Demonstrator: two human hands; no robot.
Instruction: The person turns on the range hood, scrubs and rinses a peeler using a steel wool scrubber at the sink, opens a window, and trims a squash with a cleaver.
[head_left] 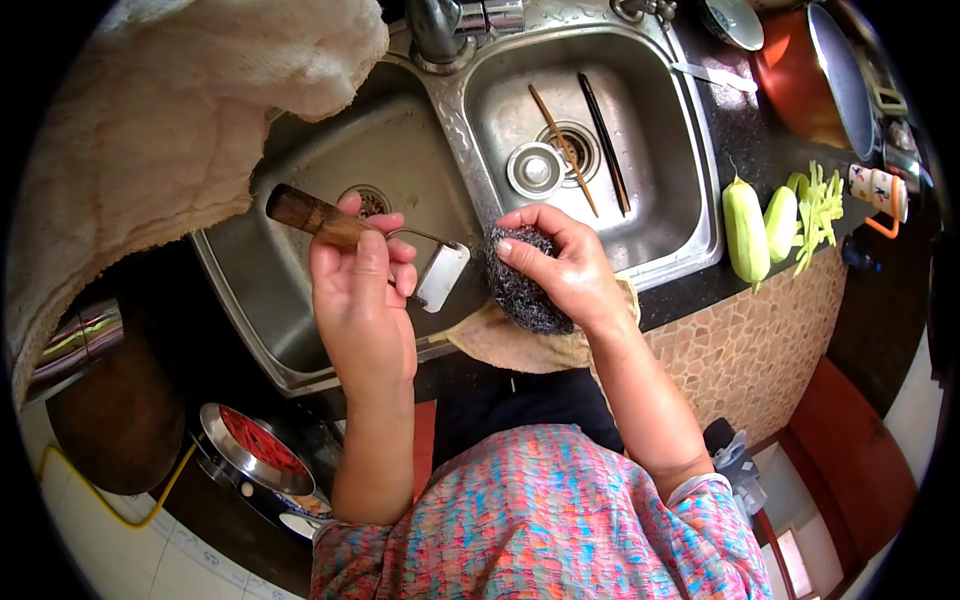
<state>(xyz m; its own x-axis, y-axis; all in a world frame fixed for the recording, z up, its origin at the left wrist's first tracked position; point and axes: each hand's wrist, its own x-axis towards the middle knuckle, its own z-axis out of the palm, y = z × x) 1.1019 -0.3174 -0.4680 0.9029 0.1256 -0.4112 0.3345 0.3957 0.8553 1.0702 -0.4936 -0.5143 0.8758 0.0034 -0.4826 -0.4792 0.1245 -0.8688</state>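
Note:
My left hand (362, 275) is closed round the wooden handle (315, 215) of a small tool, whose metal blade (443, 277) points to the right over the left sink basin (400, 160). My right hand (567, 265) grips a dark steel wool scourer (522, 285) just right of the blade, apart from it. Below the scourer a tan cloth (520, 342) lies over the sink's front edge. In the right basin (650, 130) are a brown chopstick (562, 145), a black chopstick (604, 145) and a round metal drain strainer (535, 170).
A faucet (436, 30) stands behind the basins. Right of the sink lie green peeled vegetables (745, 230), a white-handled knife (715, 76) and a red pot (800, 80). A large pale fabric (150, 130) hangs at upper left. A metal bowl with red contents (258, 450) is at lower left.

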